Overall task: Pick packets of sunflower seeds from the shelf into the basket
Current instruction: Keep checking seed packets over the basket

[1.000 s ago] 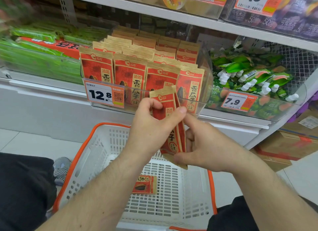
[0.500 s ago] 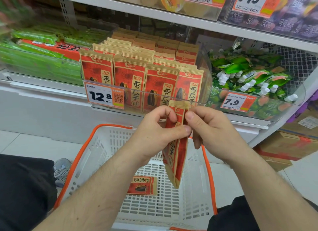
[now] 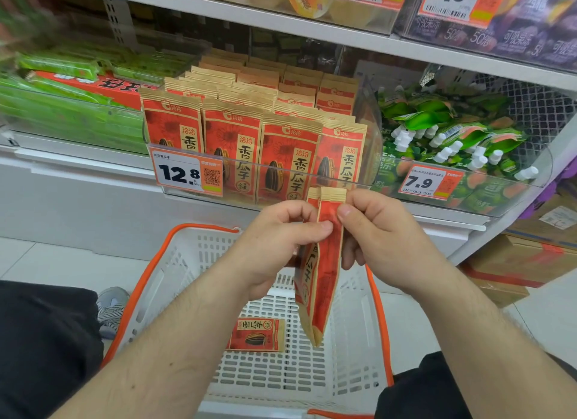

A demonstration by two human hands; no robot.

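A shopper's left hand [image 3: 274,240] and right hand [image 3: 377,231] pinch the upper edges of two sunflower seed packets [image 3: 321,262], held upright and pressed flat together over a white basket [image 3: 187,262] with an orange rim, where one packet [image 3: 256,334] already lies. More packets stand in the clear shelf bin [image 3: 249,143] above a 12.8 price tag [image 3: 187,173]. Because only fingertips grip the top seals, either packet could slip, or fall outside the rim if released off-centre. The inner fingers are hidden behind the packets, and there may be a third packet between them; the basket's near edge is cut off.
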